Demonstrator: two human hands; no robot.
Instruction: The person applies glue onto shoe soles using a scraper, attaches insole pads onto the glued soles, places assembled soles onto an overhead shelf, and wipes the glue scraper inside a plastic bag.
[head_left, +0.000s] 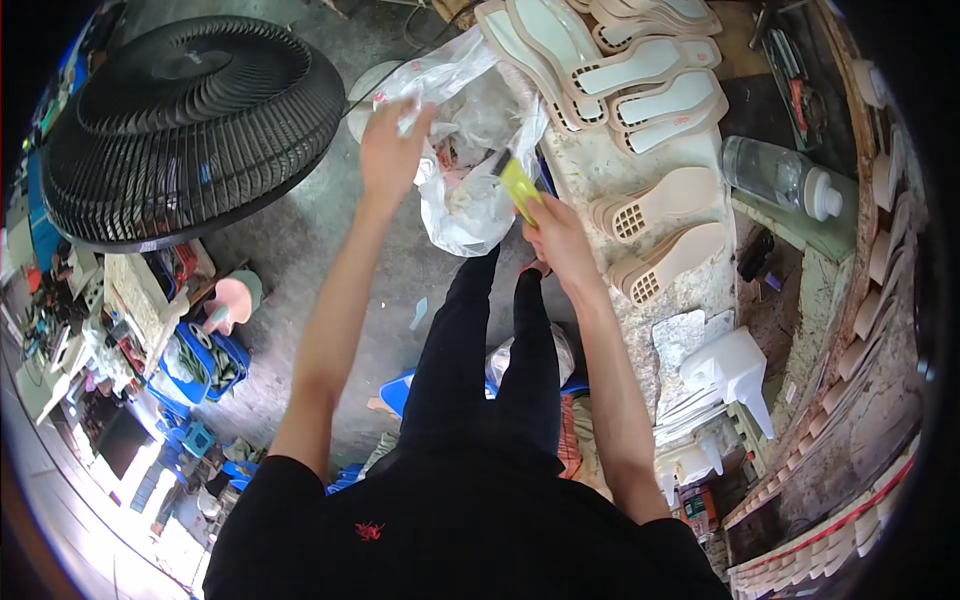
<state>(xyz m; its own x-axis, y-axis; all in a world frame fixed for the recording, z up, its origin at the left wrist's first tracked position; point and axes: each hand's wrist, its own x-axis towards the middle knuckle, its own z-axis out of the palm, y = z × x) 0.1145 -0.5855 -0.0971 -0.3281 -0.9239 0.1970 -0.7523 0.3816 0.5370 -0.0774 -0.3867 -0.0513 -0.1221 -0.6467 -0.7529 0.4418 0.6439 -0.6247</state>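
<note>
My right hand (556,240) is closed around a yellow-green tool with a dark end (520,188), possibly a brush or cutter; its exact kind does not show. The tool slants up and left over the right rim of a white plastic bag (462,228). Scraps and crumpled plastic lie inside that bag. My left hand (393,150) is at the bag's upper left side, its fingers smeared by motion, so whether they grip the plastic is unclear. Pale shoe soles (668,265) rest in stacks on the worktable, to the right of my right hand.
A large black fan (185,130) stands at left. Sandal insoles (645,68) pile up at the table's far end. A clear water bottle (775,175) and a white plastic container (722,362) stand on the right. Shoe parts line a curved rack (835,395). Blue baskets (205,360) sit at lower left.
</note>
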